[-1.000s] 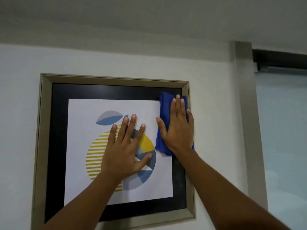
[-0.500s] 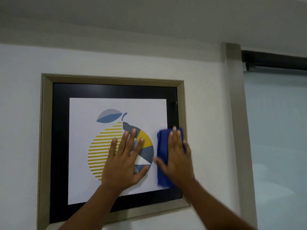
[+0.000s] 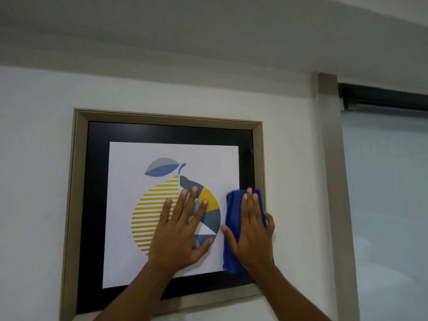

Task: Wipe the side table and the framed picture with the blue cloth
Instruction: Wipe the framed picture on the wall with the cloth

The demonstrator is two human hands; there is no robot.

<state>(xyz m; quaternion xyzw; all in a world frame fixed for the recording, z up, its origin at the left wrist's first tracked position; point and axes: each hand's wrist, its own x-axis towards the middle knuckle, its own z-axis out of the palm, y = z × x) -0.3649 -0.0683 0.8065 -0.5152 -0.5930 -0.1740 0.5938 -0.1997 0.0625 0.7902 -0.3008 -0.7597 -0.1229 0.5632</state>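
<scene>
- Framed picture (image 3: 162,135): hung on a white wall (image 3: 34,158), with a pale gold outer frame, a black mat and a white print of a stylised lemon in yellow stripes and blue-grey facets, topped by a blue and grey leaf.
- Left hand (image 3: 180,232): lay flat against the glass over the lower right part of the lemon, fingers spread and pointing up, thumb extended to the right; it held nothing.
- Right hand (image 3: 252,230): lay flat, palm toward the picture, pressing the blue cloth (image 3: 232,214) against the glass; the fingers were extended and close together, the thumb apart to the left.
- Blue cloth: folded into an upright strip, sandwiched between the right hand and the lower right area of the picture; it covered the right edge of the white print and the black mat, reaching the inner edge of the gold frame. Its top edge showed above the fingertips and its lower edge below the heel of the hand.
- Both forearms rose from the bottom of the view, the left crossing the lower frame rail.
- Side table: outside the view.
- Right of the picture: a beige vertical trim (image 3: 333,181), then a pale roller blind (image 3: 389,205) under a dark rail (image 3: 382,96).
</scene>
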